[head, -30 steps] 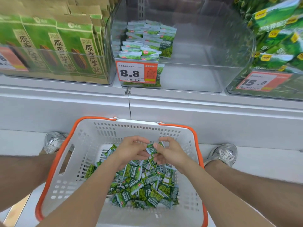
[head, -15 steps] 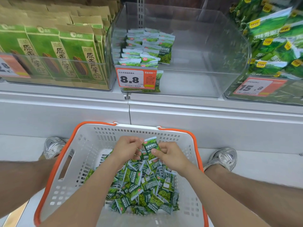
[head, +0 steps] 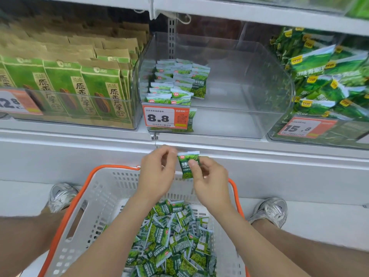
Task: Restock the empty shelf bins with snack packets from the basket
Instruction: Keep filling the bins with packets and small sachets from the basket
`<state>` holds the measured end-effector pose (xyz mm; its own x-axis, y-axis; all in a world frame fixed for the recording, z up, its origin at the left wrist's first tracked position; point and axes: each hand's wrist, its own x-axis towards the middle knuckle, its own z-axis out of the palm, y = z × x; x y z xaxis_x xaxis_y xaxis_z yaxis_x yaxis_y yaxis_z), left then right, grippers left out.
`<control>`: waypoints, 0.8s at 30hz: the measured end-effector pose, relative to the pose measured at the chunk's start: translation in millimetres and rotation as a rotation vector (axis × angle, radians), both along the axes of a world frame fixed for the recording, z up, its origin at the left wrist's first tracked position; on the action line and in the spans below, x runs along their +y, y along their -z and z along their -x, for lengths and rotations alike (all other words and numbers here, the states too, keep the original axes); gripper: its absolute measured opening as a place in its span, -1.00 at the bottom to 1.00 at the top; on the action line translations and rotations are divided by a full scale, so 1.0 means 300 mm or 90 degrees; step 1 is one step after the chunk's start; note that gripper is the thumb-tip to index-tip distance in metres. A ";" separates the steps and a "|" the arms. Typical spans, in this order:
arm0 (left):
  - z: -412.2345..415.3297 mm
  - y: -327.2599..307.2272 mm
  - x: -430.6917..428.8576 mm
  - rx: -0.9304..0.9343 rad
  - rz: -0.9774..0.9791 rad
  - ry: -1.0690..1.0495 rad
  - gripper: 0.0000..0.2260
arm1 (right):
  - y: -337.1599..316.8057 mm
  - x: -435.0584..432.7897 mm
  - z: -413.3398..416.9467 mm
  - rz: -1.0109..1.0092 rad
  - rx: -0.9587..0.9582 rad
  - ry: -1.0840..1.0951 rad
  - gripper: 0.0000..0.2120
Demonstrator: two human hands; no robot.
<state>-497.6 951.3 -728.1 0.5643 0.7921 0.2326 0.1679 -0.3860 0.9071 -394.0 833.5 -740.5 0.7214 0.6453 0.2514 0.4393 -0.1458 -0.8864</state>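
Hands are positioned above the basket, level with the shelf's front edge. Right hand [head: 209, 180] pinches one green packet [head: 183, 166] between thumb and fingers, holding it upright. Left hand [head: 157, 172] sits just beside the packet's upper left corner with fingers curled (motion blur prevents telling whether it touches the packet). White shelf [head: 219, 144] carries a clear middle bin [head: 249, 108], with green boxes [head: 79, 92] to its left and larger green bags [head: 323, 80] to its right. White basket [head: 111, 196] with an orange rim stands below the shelf and contains a loose heap [head: 171, 242] of matching packets. A stack [head: 175, 82] of the same packets occupies the middle bin's left side. An orange price tag [head: 160, 116] reading 8.8 is fixed to that bin's front left.
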 end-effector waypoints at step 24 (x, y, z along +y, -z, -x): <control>-0.251 -0.438 0.235 0.422 -0.568 0.026 -0.53 | -0.513 0.574 -0.586 0.452 -0.168 0.014 -0.82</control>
